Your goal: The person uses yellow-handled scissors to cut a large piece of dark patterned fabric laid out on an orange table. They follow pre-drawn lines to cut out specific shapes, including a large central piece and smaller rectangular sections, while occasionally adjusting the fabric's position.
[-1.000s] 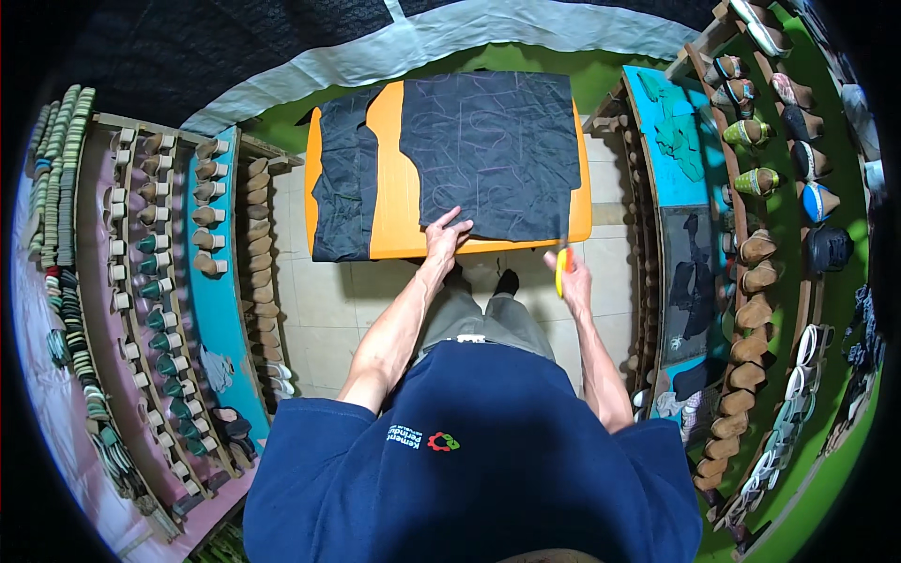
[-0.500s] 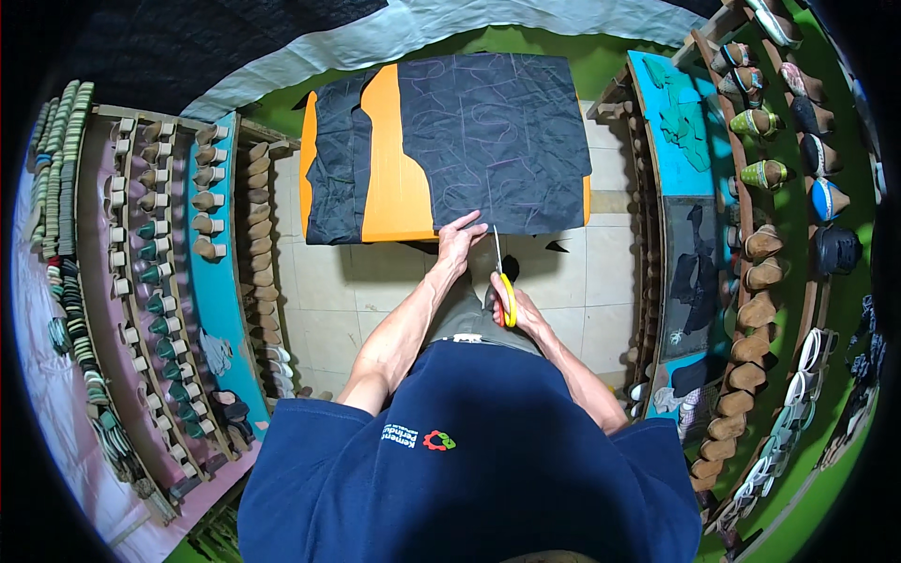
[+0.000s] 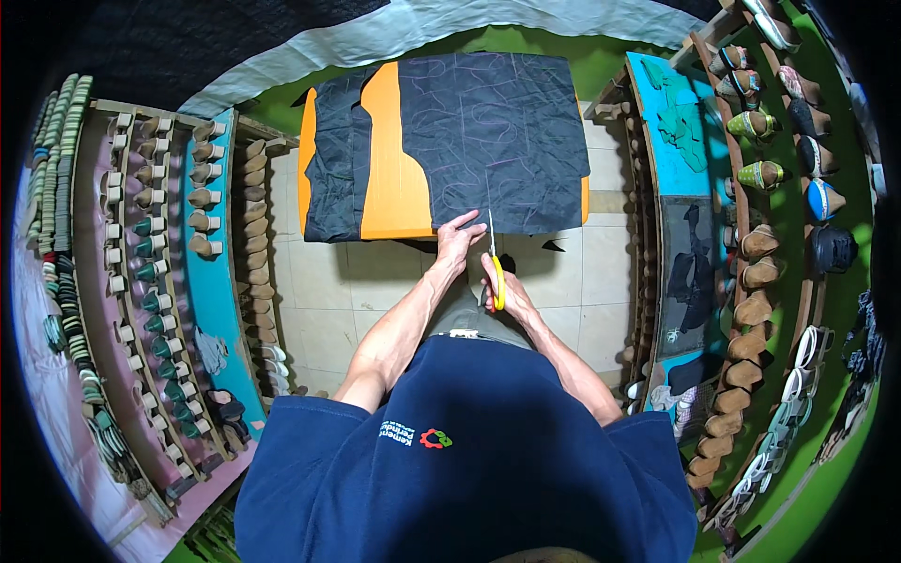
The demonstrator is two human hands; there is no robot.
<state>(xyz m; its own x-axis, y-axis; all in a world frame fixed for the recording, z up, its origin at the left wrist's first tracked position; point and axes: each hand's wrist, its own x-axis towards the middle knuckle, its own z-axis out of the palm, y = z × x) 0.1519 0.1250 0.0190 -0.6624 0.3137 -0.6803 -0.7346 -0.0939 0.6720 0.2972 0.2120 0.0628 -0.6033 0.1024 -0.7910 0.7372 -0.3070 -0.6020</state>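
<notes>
A dark cloth [image 3: 497, 131] with thin chalk-like outlines drawn on it lies over an orange tabletop [image 3: 389, 183]. My left hand [image 3: 454, 242] rests on the cloth's near edge, its fingers stretched out and lying flat. Just to the right, my right hand [image 3: 510, 289] grips a pair of scissors [image 3: 498, 284] by the yellow handle. Their slim metal blades point away from me and reach over the near edge of the cloth, close to my left fingertips. Whether the blades are apart is too small to tell.
Another crumpled dark cloth piece [image 3: 333, 159] covers the table's left part. Racks of wooden shoe lasts [image 3: 253, 216] stand on the left. On the right are a blue shelf [image 3: 648, 89] with green scraps [image 3: 680, 117] and more shoe forms [image 3: 755, 272]. Dark scraps lie on the tiled floor.
My right hand has moved forward and slightly left with the scissors, so the blade tips now lie further over the cloth. My left hand has stayed nearly in place.
</notes>
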